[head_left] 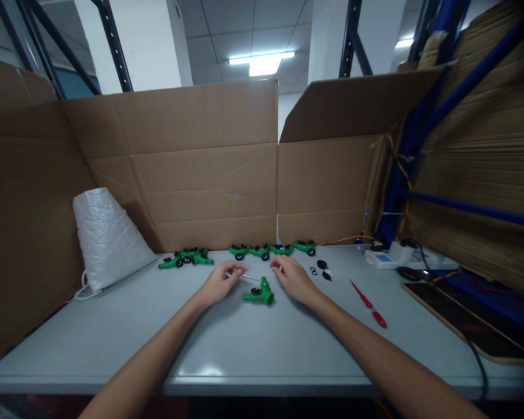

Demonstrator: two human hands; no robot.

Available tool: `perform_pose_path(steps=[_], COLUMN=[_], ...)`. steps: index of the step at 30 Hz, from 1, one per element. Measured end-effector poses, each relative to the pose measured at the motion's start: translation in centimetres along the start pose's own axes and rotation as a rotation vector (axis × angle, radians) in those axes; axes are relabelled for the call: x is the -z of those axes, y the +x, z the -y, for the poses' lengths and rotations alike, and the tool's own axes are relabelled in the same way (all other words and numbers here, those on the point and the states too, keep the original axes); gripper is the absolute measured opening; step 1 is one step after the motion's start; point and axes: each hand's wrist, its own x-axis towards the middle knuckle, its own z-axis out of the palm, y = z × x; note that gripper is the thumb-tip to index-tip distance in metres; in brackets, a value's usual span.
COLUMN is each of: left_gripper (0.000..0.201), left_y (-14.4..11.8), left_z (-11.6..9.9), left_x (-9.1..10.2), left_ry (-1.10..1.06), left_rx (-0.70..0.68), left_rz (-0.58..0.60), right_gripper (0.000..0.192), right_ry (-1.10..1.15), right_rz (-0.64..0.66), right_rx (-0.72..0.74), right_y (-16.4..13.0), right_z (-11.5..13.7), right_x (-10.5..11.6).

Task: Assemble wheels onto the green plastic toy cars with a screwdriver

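Note:
My left hand (220, 281) is closed, with finger and thumb pinching a thin metal rod (250, 278) that points right. Just below the rod, a green plastic pipe fitting (262, 293) with a side branch lies on the table; a small black part (255, 290) sits against it. To the right of the fitting, my right hand (293, 276) rests low over the table, its fingers loosely curved and apart, and I see nothing in them. A gap separates it from the fitting.
Behind my hands stand several green fittings with black parts (261, 252), more at left (194, 256). Black rings (313, 270) and black caps (322, 264) lie right, near a red screwdriver (368, 304). A white foam bag (107, 241), power strip (384, 260) and phone-like panel (467, 320) flank the table.

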Motion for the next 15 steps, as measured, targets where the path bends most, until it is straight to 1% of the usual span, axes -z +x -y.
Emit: perform_pose_path(steps=[1, 2, 4, 6, 9, 13, 15], left_gripper=[0.033, 0.031, 0.032, 0.033, 0.026, 0.017, 0.015], left_y=[0.0, 0.0, -0.1, -0.3, -0.2, 0.0, 0.0], left_z=[0.6, 1.2, 2.1, 2.6, 2.7, 2.6, 2.5], left_x=[0.3, 0.6, 1.1, 1.3, 1.4, 1.6, 1.6], left_ry=[0.092, 0.198, 0.376, 0.487, 0.566, 0.636, 0.629], left_rx=[-0.043, -0.098, -0.172, -0.193, -0.191, -0.14, -0.121], left_rz=[-0.04, -0.055, -0.038, 0.002, 0.043, 0.021, -0.002], right_gripper=[0.016, 0.016, 0.015, 0.014, 0.013, 0.012, 0.013], right_ry=[-0.01, -0.02, -0.038, -0.054, -0.068, -0.076, -0.085], right_rz=[0.007, 0.014, 0.026, 0.037, 0.054, 0.041, 0.02], right_rx=[-0.01, -0.02, -0.04, -0.055, -0.062, -0.062, -0.061], right_y=[0.0, 0.0, -0.1, -0.1, -0.1, -0.1, -0.1], right_z=[-0.1, -0.2, -0.3, -0.4, -0.5, -0.6, -0.5], right_x=[-0.1, -0.2, -0.4, -0.5, -0.7, -0.8, -0.6])
